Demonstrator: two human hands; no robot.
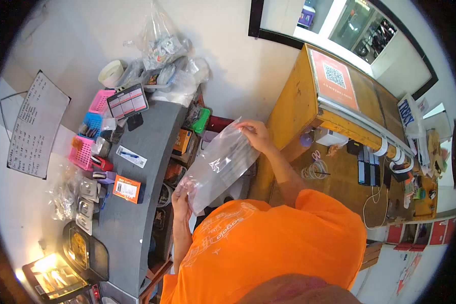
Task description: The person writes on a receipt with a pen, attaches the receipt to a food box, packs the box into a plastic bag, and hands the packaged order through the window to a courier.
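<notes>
A clear plastic bag (223, 164) is stretched flat between my hands in front of the orange shirt. My right hand (254, 136) pinches its upper right corner, fingers closed on the film. At the lower left end, my left hand (181, 200) grips the bag's edge. The bag looks flat, and parts of a shelf with goods show through and behind it. Left of my hands runs a grey counter (142, 177), with an orange box (127, 189) and a blue pen (130, 155) on a white slip.
A tablet (128, 101), pink baskets (81, 153) and metal containers (90, 189) line the counter. A lit food warmer (54, 276) stands lower left. On the right, a wooden desk (289, 116) holds a phone (368, 173) and scissors (316, 155).
</notes>
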